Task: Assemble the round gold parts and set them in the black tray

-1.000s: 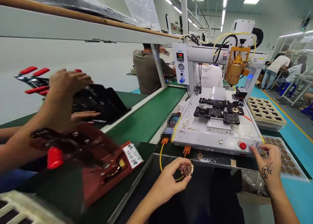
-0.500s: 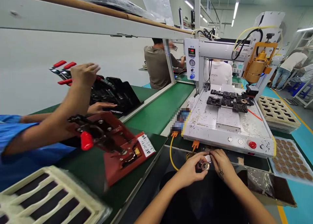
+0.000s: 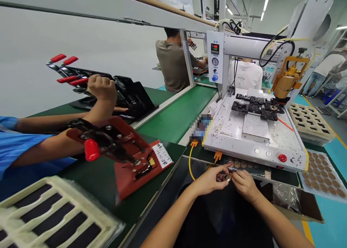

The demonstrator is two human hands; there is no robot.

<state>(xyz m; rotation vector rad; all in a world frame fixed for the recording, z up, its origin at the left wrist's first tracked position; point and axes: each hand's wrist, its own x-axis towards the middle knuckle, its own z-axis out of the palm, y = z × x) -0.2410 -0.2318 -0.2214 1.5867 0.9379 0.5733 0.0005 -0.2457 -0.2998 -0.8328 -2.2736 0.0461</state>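
Low in front of me, my left hand (image 3: 214,179) grips a small round copper-coloured metal ring part (image 3: 226,177) between thumb and fingers, its open face turned up. Right beside it, my right hand (image 3: 245,184) has thumb and fingertips pinched together at the ring's edge. What sits in that pinch is too small to make out. Just beyond my fingers, a strip of round brown discs (image 3: 243,164) lies along the bench edge under the white dispensing machine (image 3: 251,139).
Black fixtures (image 3: 255,107) sit on the machine bed beneath a gold dispensing head (image 3: 284,81). At right are a sheet of brown discs (image 3: 322,175) and cream trays (image 3: 311,123). To the left, a red clamp fixture (image 3: 130,168) stands near a co-worker's hand (image 3: 103,87) at red-handled clamps.
My right fingers have closed in on the ring; the pale piece between my hands no longer shows. The strip of discs is now uncovered. The co-worker's raised hand has come down and right.
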